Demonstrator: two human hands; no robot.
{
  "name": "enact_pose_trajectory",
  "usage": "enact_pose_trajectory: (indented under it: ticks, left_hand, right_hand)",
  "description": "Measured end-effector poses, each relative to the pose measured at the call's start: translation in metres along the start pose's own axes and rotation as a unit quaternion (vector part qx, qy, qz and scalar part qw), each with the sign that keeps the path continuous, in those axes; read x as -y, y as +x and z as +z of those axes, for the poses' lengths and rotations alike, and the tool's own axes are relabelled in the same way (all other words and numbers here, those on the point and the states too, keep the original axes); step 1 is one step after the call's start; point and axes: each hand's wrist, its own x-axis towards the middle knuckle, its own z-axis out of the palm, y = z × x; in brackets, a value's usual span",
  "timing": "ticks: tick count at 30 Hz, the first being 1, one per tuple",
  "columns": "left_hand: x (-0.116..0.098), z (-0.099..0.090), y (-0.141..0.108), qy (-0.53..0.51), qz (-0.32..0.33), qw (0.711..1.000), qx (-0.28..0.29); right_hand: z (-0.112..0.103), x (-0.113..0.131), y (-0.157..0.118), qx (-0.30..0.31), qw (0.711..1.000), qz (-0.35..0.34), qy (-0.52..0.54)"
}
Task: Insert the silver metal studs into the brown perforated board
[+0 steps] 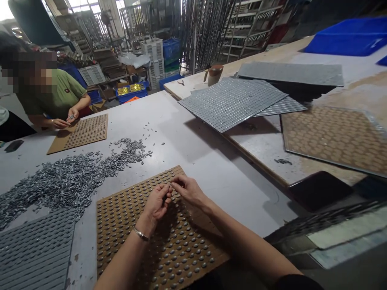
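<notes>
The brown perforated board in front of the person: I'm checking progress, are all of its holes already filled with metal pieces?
No. The brown perforated board has metal pieces only along its lower right; the upper left holes sit empty.

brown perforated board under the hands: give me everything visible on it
The brown, cardboard-like rectangular board lies flat on the grey table, turned at an angle to the table edge. Its face carries a regular grid of small pockets; most hold small grey oval metal pieces, while some near the far corner look empty. The left hand and right hand hover over its far part, fingertips together. A loose pile of the same pieces lies beyond it.
</notes>
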Motion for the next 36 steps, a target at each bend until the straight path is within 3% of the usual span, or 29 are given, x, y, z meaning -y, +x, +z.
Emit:
enact_pose_trajectory:
  ticks: [5, 11, 14, 19, 25, 33, 36]
  left_hand:
    - [0.008, 0.007, 0.004, 0.024, -0.019, 0.999, 0.02]
    - [0.004, 0.003, 0.004, 0.019, -0.017, 0.999, -0.026]
    - [-0.001, -0.004, 0.002, 0.015, -0.018, 0.999, -0.042]
    - [-0.006, -0.01, -0.001, 0.007, 0.002, 0.997, -0.075]
    - [-0.003, -0.01, -0.001, 0.022, 0.005, 0.999, -0.047]
    - [-0.002, -0.009, -0.001, 0.034, 0.006, 0.999, -0.024]
    - [-0.002, -0.006, -0.002, 0.055, -0.001, 0.998, -0.005]
  right_hand:
    - [-0.003, -0.003, -0.013, 0.018, 0.996, 0.036, 0.086]
    - [-0.008, -0.026, 0.007, -0.054, 0.991, 0.125, 0.014]
    - [-0.007, -0.034, 0.017, -0.026, 0.985, 0.163, 0.05]
    - [-0.011, -0.034, 0.028, 0.025, 0.994, 0.072, -0.075]
    - [-0.008, -0.033, 0.036, 0.073, 0.965, 0.082, -0.237]
    - [-0.001, -0.026, 0.035, 0.032, 0.963, 0.102, -0.246]
    - [-0.004, -0.007, 0.019, 0.018, 0.985, 0.009, -0.174]
